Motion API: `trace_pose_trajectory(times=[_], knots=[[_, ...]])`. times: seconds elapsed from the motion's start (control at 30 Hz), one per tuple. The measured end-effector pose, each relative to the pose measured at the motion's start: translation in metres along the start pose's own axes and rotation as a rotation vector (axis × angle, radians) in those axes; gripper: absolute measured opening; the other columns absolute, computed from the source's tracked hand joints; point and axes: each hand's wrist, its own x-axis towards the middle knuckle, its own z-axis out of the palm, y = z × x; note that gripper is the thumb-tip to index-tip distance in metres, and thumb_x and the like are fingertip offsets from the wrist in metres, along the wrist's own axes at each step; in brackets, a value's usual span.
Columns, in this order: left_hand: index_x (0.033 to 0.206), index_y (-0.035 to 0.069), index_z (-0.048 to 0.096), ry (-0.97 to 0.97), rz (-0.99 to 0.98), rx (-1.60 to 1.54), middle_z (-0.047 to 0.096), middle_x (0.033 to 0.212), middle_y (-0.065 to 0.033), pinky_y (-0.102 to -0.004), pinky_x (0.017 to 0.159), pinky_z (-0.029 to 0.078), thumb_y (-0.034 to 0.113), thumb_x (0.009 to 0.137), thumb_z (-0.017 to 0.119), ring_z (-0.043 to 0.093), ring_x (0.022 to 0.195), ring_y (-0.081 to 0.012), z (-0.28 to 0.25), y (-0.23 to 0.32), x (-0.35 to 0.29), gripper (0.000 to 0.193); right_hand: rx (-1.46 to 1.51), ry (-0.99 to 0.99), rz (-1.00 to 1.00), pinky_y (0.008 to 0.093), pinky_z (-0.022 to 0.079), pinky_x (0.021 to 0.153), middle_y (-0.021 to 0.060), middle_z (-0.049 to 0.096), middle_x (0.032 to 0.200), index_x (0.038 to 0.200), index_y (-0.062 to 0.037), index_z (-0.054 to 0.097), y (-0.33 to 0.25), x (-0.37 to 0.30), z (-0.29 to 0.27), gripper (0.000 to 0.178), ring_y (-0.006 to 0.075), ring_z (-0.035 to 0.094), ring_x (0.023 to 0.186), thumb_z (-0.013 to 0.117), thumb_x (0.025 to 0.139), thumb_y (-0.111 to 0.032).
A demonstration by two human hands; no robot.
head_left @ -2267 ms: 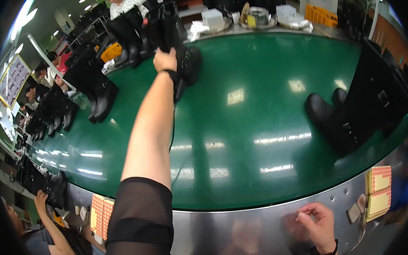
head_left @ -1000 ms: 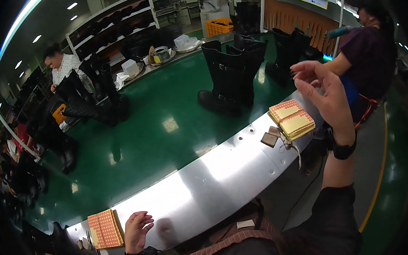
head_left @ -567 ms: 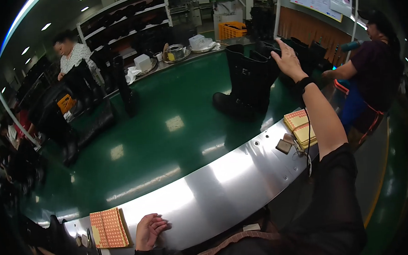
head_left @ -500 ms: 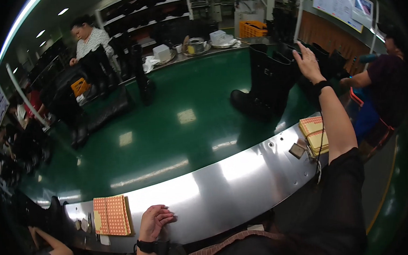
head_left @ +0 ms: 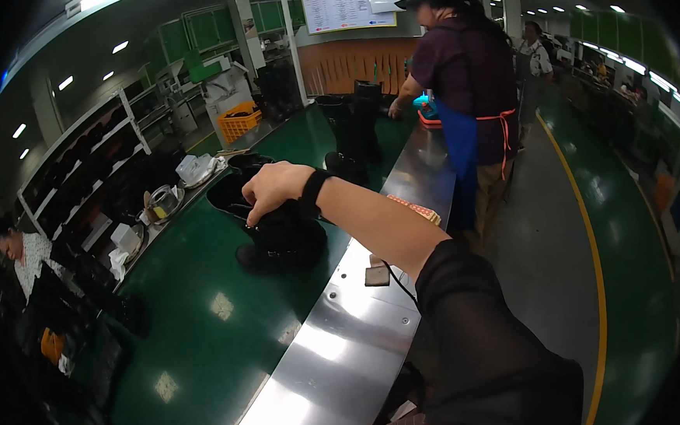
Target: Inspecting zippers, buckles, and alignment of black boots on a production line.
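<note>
Head cam has a pair of black boots (head_left: 284, 251) standing upright on the green tabletop (head_left: 204, 279), right under the person's right hand (head_left: 276, 187). That hand is at the top of the shafts, fingers bent and partly curled, thumb pointing down. Looks like it's at the near boot's rim, but honestly can't tell if it's actually gripping. Left hand is out of shot, so no clue on its state. Metal edging (head_left: 325, 346) runs along the near side, with a small brownish square block (head_left: 377, 276) on it. Farther up, more black boots (head_left: 347, 130) stand near a co-worker's blue apron (head_left: 459, 154).
</note>
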Motion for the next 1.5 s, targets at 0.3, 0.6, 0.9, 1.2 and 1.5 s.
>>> trace_pose_trajectory(times=[0.3, 0.6, 0.9, 1.2, 1.5], knots=[[0.110, -0.005, 0.056, 0.004, 0.028, 0.153, 0.065, 0.097, -0.0154, -0.0397, 0.084, 0.056, 0.018, 0.098, 0.054, 0.066, 0.089, -0.0282, 0.013, 0.004, 0.013, 0.026, -0.156, 0.340, 0.198, 0.0400, 0.054, 0.078, 0.0054, 0.071, 0.102, 0.103, -0.0221, 0.073, 0.027, -0.005, 0.030, 0.036, 0.0253, 0.067, 0.098, 0.073, 0.068, -0.026], [0.145, 0.010, 0.037, -0.245, 0.563, 0.710, 0.044, 0.142, -0.0163, -0.0426, 0.104, 0.039, 0.013, 0.078, 0.076, 0.041, 0.134, -0.0265, 0.122, 0.053, 0.010, 0.078, -0.195, 0.690, -0.147, 0.0378, 0.055, 0.068, 0.0097, 0.070, 0.075, 0.093, -0.0108, 0.075, -0.116, -0.117, -0.049, 0.038, 0.0285, 0.068, 0.071, 0.073, 0.070, -0.042], [0.150, 0.014, -0.013, -0.651, 0.565, 0.547, 0.026, 0.149, -0.0177, -0.0418, 0.110, 0.033, 0.012, 0.062, 0.087, 0.036, 0.135, -0.0297, 0.195, 0.029, 0.002, 0.133, 0.228, 0.349, -0.761, 0.0295, 0.044, 0.056, 0.0063, 0.067, 0.091, 0.118, 0.0007, 0.061, -0.173, -0.224, -0.017, 0.083, 0.0198, 0.054, 0.062, 0.083, 0.058, -0.053], [0.132, 0.000, 0.043, -0.342, 0.552, 0.243, 0.057, 0.120, -0.0078, -0.0316, 0.098, 0.042, 0.006, 0.069, 0.074, 0.055, 0.111, -0.0178, 0.131, 0.051, -0.013, 0.070, 0.134, 0.540, -0.790, 0.0311, 0.046, 0.068, 0.0091, 0.068, 0.112, 0.119, -0.0002, 0.062, -0.123, -0.201, -0.022, 0.058, 0.0219, 0.053, 0.069, 0.077, 0.063, -0.002], [0.147, 0.004, 0.029, -0.461, 0.817, 0.565, 0.041, 0.144, -0.0127, -0.0392, 0.113, 0.029, 0.001, 0.075, 0.069, 0.039, 0.135, -0.0254, 0.085, 0.020, -0.006, 0.082, -0.034, 0.441, -0.715, 0.0353, 0.037, 0.070, 0.0023, 0.056, 0.075, 0.117, -0.0086, 0.067, -0.109, -0.220, -0.034, 0.061, 0.0227, 0.045, 0.073, 0.075, 0.057, -0.009]])
